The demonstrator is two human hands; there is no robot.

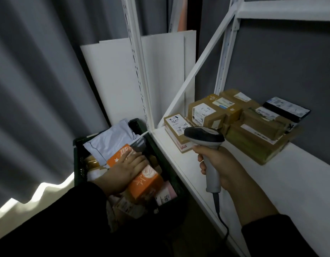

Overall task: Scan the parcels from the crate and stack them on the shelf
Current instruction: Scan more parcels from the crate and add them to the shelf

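Orange parcel lying in the dark crate among other packets, my left hand flat on its top, fingers nearly straight, my right hand curled round the scanner above the white shelf, brown parcels stacked there.

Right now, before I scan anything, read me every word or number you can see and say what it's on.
"OLL", large dark print on the pink parcel in the crate.
Front shelf box: handwritten label, not readable.
Other shelf parcels: labels too small and blurred.
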